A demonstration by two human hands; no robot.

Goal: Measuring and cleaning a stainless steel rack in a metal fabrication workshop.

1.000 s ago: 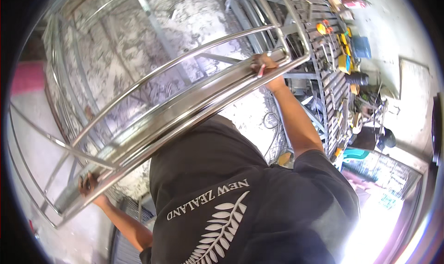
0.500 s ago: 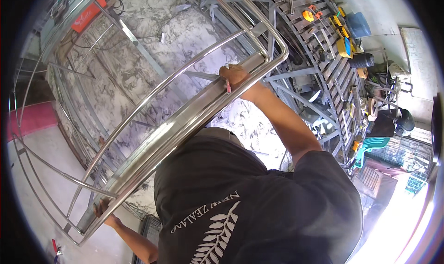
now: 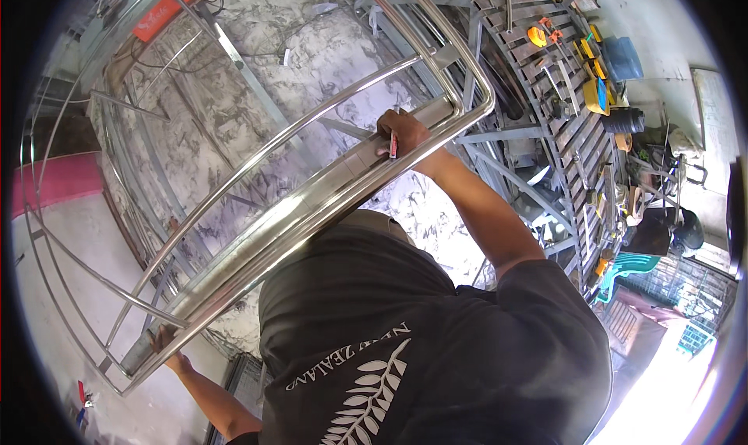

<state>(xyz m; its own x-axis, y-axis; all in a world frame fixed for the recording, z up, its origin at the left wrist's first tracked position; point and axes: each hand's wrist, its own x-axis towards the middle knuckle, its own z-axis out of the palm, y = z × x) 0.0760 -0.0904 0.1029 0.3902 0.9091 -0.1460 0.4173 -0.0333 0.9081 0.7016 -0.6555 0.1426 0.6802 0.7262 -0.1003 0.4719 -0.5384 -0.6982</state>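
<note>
A large frame of polished stainless steel tubes (image 3: 257, 234) is held up in front of my chest, slanting from lower left to upper right. My right hand (image 3: 401, 129) is closed around its wide flat rail near the rounded upper-right corner, with a small red stick-like object (image 3: 392, 143) pinched between the fingers. My left hand (image 3: 164, 342) grips the same rail at its lower-left end, partly hidden behind the tubes. My black shirt fills the lower middle of the view.
A metal grate bench (image 3: 573, 133) on the right carries yellow tools (image 3: 598, 94) and a blue container (image 3: 623, 59). An orange-red machine (image 3: 160, 12) sits top left on stained concrete (image 3: 234, 133). A pink strip (image 3: 58, 184) lies left and a green plastic chair (image 3: 623, 270) lower right.
The frame has swung so its upper-right corner sits further left and the bench shows more. My right hand moved left with the rail; both hands keep their grip.
</note>
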